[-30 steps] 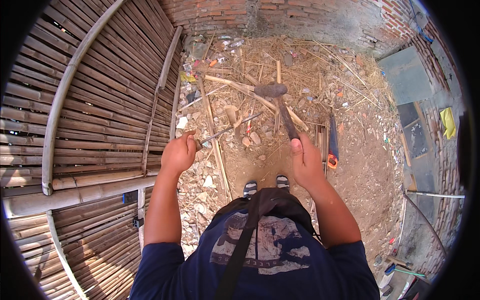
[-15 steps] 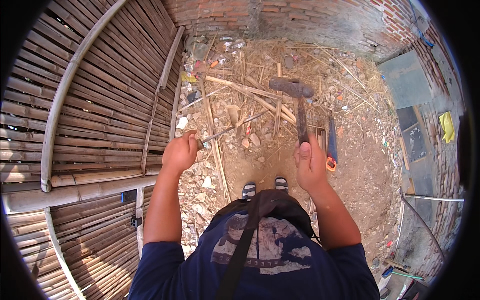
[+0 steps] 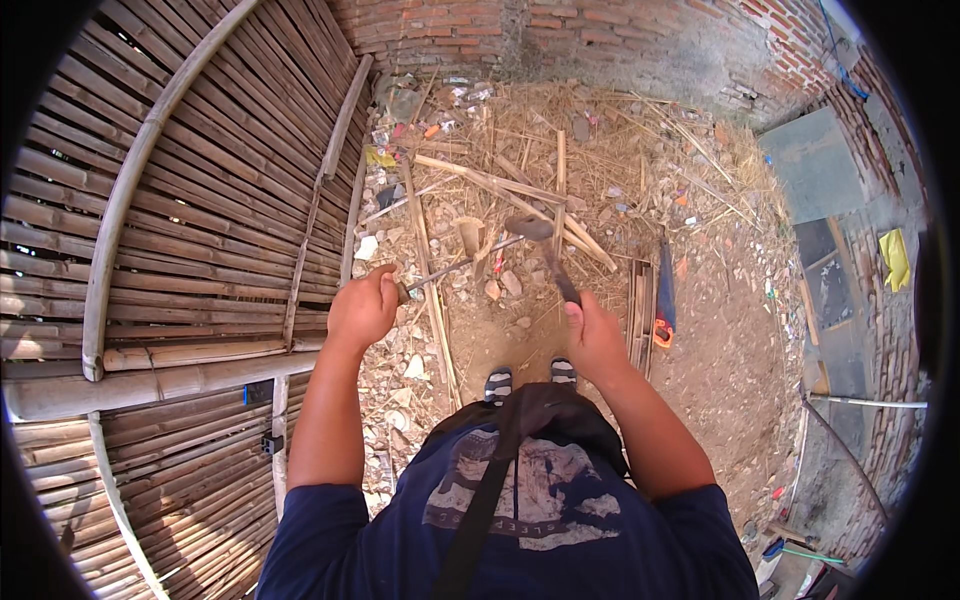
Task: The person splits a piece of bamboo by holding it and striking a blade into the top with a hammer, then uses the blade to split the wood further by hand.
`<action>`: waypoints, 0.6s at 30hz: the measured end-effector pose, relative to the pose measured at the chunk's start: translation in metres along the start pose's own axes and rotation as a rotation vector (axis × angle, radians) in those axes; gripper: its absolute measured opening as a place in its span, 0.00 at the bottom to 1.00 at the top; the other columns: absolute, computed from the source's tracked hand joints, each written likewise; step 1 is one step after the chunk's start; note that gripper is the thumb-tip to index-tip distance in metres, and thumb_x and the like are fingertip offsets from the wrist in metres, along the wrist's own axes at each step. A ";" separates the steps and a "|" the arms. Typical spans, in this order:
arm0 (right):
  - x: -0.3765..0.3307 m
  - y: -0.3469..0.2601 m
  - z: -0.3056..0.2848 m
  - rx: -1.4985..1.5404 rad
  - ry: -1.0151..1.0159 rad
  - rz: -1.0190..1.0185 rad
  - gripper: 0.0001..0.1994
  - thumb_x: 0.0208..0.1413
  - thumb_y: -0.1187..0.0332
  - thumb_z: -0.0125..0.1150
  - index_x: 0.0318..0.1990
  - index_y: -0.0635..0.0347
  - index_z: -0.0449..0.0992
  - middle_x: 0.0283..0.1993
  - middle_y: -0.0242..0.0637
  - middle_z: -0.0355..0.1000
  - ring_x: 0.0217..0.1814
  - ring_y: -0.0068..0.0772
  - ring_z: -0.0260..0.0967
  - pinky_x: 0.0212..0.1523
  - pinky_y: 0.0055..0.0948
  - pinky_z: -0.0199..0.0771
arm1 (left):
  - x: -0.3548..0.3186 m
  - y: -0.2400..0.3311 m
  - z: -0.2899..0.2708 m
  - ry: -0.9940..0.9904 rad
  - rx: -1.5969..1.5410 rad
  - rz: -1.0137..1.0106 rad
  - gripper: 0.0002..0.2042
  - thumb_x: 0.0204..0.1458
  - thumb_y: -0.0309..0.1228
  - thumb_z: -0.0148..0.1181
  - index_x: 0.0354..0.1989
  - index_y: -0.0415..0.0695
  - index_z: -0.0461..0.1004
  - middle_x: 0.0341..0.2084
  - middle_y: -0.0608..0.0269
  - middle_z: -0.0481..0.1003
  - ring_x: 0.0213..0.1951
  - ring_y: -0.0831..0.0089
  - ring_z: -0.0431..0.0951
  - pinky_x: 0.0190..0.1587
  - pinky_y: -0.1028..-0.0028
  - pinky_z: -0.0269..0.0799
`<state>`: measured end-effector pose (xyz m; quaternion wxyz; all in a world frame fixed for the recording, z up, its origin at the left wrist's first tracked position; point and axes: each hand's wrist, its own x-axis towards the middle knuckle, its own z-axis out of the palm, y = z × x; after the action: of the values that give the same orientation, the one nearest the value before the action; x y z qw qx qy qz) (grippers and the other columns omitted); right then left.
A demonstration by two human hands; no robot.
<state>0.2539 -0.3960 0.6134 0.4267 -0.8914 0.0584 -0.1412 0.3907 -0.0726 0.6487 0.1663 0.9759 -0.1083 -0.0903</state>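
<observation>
My left hand (image 3: 361, 308) is closed round the handle of a long, thin metal tool (image 3: 445, 272), which looks like a blade seen edge-on. It points to the right and slightly away from me. In my right hand (image 3: 595, 335) is the handle of a hammer (image 3: 561, 270). The hammer's dark head (image 3: 530, 227) is at the tool's far end. I cannot tell whether they touch. A split piece of wood or bamboo (image 3: 468, 236) appears below the tool's outer half; its contact with the blade is unclear.
Bamboo strips (image 3: 500, 182) and straw litter the rubble ground ahead. A handsaw (image 3: 665, 295) with an orange handle lies right of my feet, beside several narrow strips (image 3: 641, 310). A bamboo slat wall (image 3: 200, 180) rises on the left, a brick wall (image 3: 620, 45) at the back.
The hammer has swung down and left from its raised position, bringing its head to the tool's far end. My right hand has moved slightly left. My left hand has barely moved.
</observation>
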 end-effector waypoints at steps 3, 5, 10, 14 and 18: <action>0.009 0.007 0.002 -0.201 -0.227 0.136 0.20 0.74 0.52 0.44 0.45 0.64 0.70 0.22 0.50 0.67 0.26 0.57 0.70 0.30 0.46 0.66 | 0.004 -0.003 0.005 0.014 -0.022 -0.001 0.21 0.66 0.40 0.41 0.53 0.46 0.80 0.33 0.42 0.81 0.41 0.42 0.81 0.49 0.49 0.75; 0.026 -0.032 -0.026 -0.127 -0.225 0.128 0.20 0.74 0.52 0.45 0.45 0.64 0.70 0.23 0.51 0.68 0.27 0.58 0.71 0.30 0.47 0.67 | -0.001 -0.009 0.004 0.011 -0.027 -0.023 0.21 0.66 0.40 0.41 0.53 0.45 0.80 0.34 0.41 0.81 0.41 0.42 0.81 0.49 0.49 0.75; 0.008 -0.032 -0.032 0.134 -0.015 0.089 0.20 0.73 0.52 0.46 0.43 0.63 0.70 0.27 0.58 0.72 0.32 0.66 0.72 0.32 0.56 0.67 | 0.000 0.002 0.002 -0.002 -0.040 -0.016 0.21 0.65 0.40 0.41 0.53 0.44 0.80 0.34 0.40 0.81 0.42 0.43 0.81 0.51 0.50 0.75; 0.010 0.006 0.002 -0.278 -0.263 0.151 0.21 0.74 0.51 0.45 0.44 0.65 0.70 0.24 0.51 0.68 0.26 0.55 0.70 0.29 0.46 0.66 | 0.000 0.003 0.002 0.013 -0.010 0.004 0.21 0.65 0.40 0.41 0.53 0.44 0.80 0.33 0.40 0.81 0.41 0.42 0.82 0.50 0.50 0.75; 0.027 -0.034 -0.037 -0.073 -0.189 0.135 0.21 0.74 0.52 0.45 0.43 0.65 0.69 0.24 0.51 0.68 0.26 0.58 0.70 0.29 0.46 0.66 | -0.001 -0.010 0.007 0.036 -0.017 0.005 0.21 0.65 0.39 0.42 0.53 0.43 0.80 0.32 0.40 0.81 0.39 0.42 0.82 0.49 0.50 0.76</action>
<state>0.2677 -0.4077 0.6672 0.4063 -0.9096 0.0828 -0.0255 0.3898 -0.0657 0.6391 0.1769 0.9756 -0.1071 -0.0732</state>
